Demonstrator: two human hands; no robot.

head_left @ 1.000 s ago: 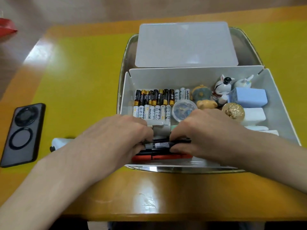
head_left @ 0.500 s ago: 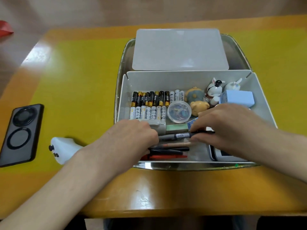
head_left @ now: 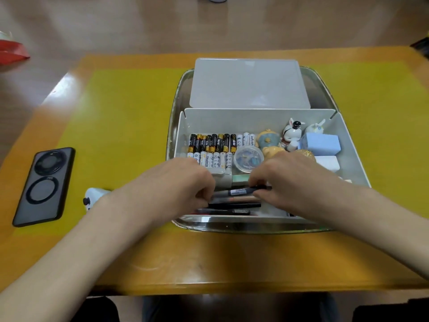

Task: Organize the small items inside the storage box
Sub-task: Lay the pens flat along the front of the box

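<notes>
A white storage box [head_left: 255, 118] sits in a metal tray [head_left: 243, 226] on the table. Inside it, rows of batteries [head_left: 214, 148] line the back left, and a round clear container [head_left: 248, 156] sits beside them. Small figurines [head_left: 291, 135] and a blue block [head_left: 321, 144] fill the back right. Several pens lie at the front. My left hand [head_left: 178, 184] and my right hand [head_left: 294, 180] each pinch an end of a dark pen [head_left: 239, 191] above the other pens.
The box's white lid [head_left: 248, 83] lies at the back of the tray. A black phone [head_left: 44, 185] rests on the yellow mat at the left. A small white gadget [head_left: 92, 196] shows beside my left wrist. A red object [head_left: 11, 52] lies far left.
My right hand has moved left along the dark pen, closer to my left hand, which still grips the pens' left end. The camera has pulled back slightly.
</notes>
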